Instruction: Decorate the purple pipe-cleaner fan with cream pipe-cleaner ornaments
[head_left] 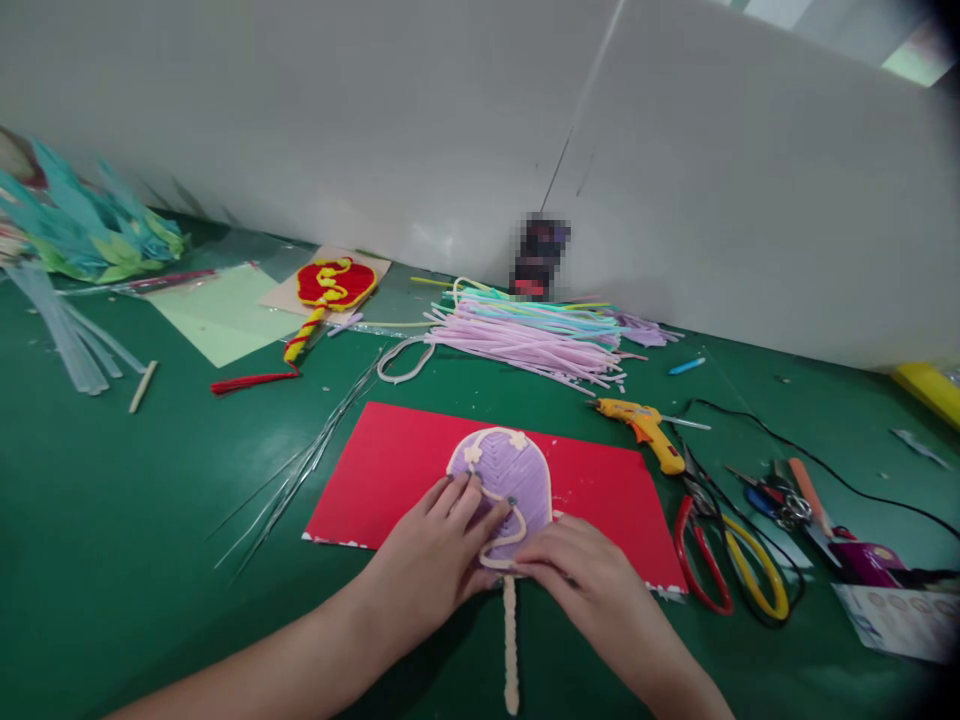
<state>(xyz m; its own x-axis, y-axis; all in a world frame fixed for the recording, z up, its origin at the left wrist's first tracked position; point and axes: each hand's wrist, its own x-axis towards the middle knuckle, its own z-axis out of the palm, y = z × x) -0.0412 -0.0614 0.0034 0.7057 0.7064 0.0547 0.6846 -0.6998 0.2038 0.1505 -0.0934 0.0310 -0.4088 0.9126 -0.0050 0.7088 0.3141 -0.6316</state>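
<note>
A purple hand fan (534,478) made of pipe cleaners, edged in cream, lies on a red sheet (405,450). Two small cream flowers sit on its upper part, and its twisted cream handle (511,650) points toward me. A cream pipe cleaner (504,541) winds in an S-shape down the fan's face. My left hand (442,535) grips the fan's left side, with fingertips pressing on its face and on the winding strip. At the lower right rim, my right hand (581,565) pinches the strip's low end; its fingertips partly hide the spot.
A yellow glue gun (645,425), red-and-yellow-handled pliers (705,560) and scissors (787,505) lie to the right, with a black cord. Behind are a pipe cleaner bundle (525,340) and a red-and-yellow fan (337,285). Thin wires (307,465) and glue sticks (64,335) lie left.
</note>
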